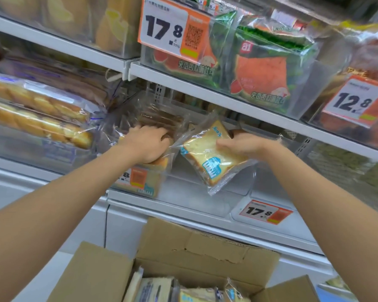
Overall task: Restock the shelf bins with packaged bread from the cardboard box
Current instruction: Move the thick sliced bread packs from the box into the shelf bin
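Note:
My right hand (240, 144) grips a clear-wrapped toast pack with blue print (207, 158), tilted over the front of a clear shelf bin (196, 197). My left hand (148, 142) lies fingers-down on a bagged loaf (157, 120) in the neighbouring part of the bin, above more toast (146, 179) behind the bin front. At the bottom, an open cardboard box (205, 249) holds several more wrapped toast packs (153, 288).
Bins of watermelon-print toast (262, 73) fill the shelf above, with price tags 17.8 (170, 29) and 12.8 (356, 101). Long bread loaves (37, 118) sit in the left bin. Another 17.8 tag (264, 212) marks the lower shelf edge.

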A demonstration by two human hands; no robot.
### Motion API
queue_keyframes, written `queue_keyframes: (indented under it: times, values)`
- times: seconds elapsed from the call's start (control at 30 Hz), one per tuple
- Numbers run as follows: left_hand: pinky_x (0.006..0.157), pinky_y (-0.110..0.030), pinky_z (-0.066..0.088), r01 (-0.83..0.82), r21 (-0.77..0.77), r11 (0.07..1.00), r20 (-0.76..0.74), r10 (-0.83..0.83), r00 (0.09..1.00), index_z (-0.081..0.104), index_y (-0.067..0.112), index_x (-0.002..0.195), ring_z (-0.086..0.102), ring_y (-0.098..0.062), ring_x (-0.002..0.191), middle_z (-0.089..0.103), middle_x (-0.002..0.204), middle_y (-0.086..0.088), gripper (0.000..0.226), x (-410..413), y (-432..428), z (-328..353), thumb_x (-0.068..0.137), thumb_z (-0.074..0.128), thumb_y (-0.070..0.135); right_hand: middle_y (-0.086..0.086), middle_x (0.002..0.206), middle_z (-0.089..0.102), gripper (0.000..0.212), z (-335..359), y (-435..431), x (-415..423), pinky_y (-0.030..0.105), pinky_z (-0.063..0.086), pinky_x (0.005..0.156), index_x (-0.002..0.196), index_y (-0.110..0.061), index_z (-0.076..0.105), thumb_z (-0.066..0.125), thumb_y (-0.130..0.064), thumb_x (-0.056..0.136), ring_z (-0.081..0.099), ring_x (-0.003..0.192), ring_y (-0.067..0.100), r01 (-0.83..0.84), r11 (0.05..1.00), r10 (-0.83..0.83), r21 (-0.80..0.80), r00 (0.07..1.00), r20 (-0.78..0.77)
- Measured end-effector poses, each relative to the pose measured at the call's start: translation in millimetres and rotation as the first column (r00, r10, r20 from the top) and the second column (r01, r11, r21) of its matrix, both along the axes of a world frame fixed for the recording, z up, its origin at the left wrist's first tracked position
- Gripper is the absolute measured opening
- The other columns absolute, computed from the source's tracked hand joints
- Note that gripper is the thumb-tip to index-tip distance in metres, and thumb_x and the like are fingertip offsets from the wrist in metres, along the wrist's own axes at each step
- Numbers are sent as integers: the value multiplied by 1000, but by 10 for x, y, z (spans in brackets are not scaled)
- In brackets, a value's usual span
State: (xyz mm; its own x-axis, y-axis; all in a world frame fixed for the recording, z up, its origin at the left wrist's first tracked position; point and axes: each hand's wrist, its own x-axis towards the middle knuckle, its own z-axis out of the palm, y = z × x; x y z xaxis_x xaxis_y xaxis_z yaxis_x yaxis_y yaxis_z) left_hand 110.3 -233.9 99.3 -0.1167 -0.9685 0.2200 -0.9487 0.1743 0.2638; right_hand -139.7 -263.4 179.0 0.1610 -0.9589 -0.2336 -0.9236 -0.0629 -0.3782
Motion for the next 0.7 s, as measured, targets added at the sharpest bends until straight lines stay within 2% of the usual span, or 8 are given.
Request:
queue_keyframes:
  times: [0.1, 0.2, 0.27, 0.33, 0.47, 0.5, 0.6, 0.7]
  values:
    - [109, -46, 32, 5, 1, 1000, -26, -5, 1000, 52, 22, 133, 49, -30, 124, 57, 137, -9, 55, 1, 64, 23, 93, 22, 44, 5, 104, 62, 48, -155, 33, 38, 30, 47, 76, 111, -10, 61, 62, -50, 85, 60, 90, 22, 1, 984, -19, -177, 995, -100]
    - [108, -45, 33, 6, -21, 1000, -15, -7, 1000, 52, 21, 132, 50, -30, 123, 58, 135, -9, 46, 3, 68, 32, 98, 27, 39, 5, 97, 63, 40, -281, 24, 78, 31, 46, 71, 101, -15, 57, 65, -49, 81, 58, 82, 22, -43, 953, 2, -299, 991, -136]
    - [107, -44, 33, 1, -9, 1000, -10, -1, 1000, 52, 20, 130, 50, -30, 122, 58, 134, -10, 42, 8, 55, 28, 99, 29, 37, 6, 101, 65, 41, -251, -53, 96, 33, 51, 76, 106, -17, 57, 68, -46, 79, 62, 87, 23, -47, 931, 20, -361, 997, -79]
    - [107, -44, 32, 6, 25, 1000, 8, -6, 1000, 50, 20, 134, 49, -30, 124, 55, 138, -10, 45, 8, 38, 32, 100, 28, 39, 5, 117, 64, 54, -190, -182, 82, 33, 51, 84, 124, -20, 54, 72, -39, 77, 62, 101, 25, -75, 922, 57, -379, 997, -60]
    - [105, -42, 37, 36, 99, 994, 54, -41, 998, 49, 28, 139, 49, -28, 128, 54, 142, -6, 54, 38, -9, 214, 94, 34, 54, 0, 144, 48, 78, -325, -387, 139, 34, 48, 93, 149, -32, 29, 69, -28, 82, 53, 120, 24, -260, 953, 209, -153, 935, -288]
    - [105, -42, 35, 35, 96, 995, 96, -44, 994, 49, 31, 139, 48, -27, 128, 54, 142, -4, 60, 49, -22, 253, 89, 32, 60, 0, 145, 45, 78, -394, -437, 175, 36, 48, 94, 150, -35, 25, 66, -30, 84, 51, 122, 25, -280, 949, 221, -142, 918, -330]
    - [111, -44, 25, 33, 75, 997, 167, -45, 985, 35, 41, 146, 38, -26, 137, 40, 153, -1, 78, 69, 8, 210, 76, 14, 66, 4, 147, 39, 77, -510, -591, 249, 42, 40, 102, 151, -34, 17, 58, -41, 87, 43, 129, 30, -355, 883, 164, -306, 846, -508]
    - [114, -42, 18, 38, 32, 999, 167, -43, 985, 24, 43, 150, 29, -23, 143, 28, 159, 2, 76, 97, -12, 61, 79, 8, 63, 6, 155, 25, 105, -588, -675, 213, 49, 24, 113, 153, -29, 4, 68, -60, 76, 28, 141, 31, -358, 894, 146, -269, 800, -582]
